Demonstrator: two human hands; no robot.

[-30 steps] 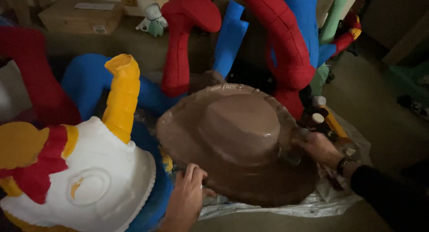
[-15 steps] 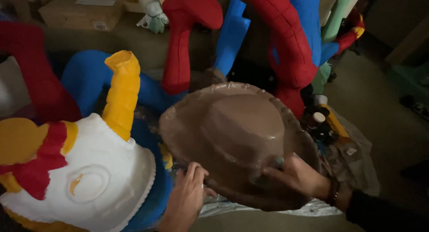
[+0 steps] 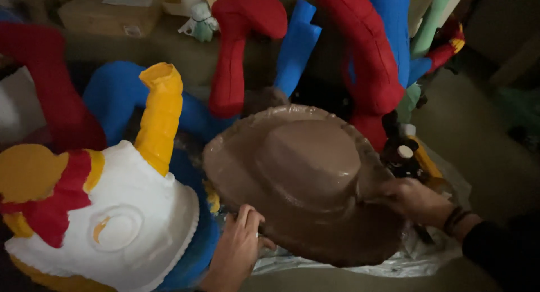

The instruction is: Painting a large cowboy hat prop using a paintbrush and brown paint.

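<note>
Brown hat (image 3: pixel 306 179), left hand (image 3: pixel 239 250) gripping near rim, right hand (image 3: pixel 413 201) gripping far rim

Looking like storeroom or workshop for big toy figures. Giant painted figure parts (image 3: pixel 360 50) in red, blue, yellow crowding floor. Cardboard box (image 3: pixel 109 13) sitting at back. Plastic sheet (image 3: pixel 337 264) lying under big brown hat (image 3: pixel 309 174). Light staying dim.

brown hat (image 3: pixel 306 179), plain. white torso (image 3: pixel 112 224) w/ red-yellow scarf (image 3: pixel 50 196), yellow arm (image 3: pixel 160 115). red-blue figure (image 3: pixel 371 50) w/ web pattern behind. green figure (image 3: pixel 430 22) far right.
</note>
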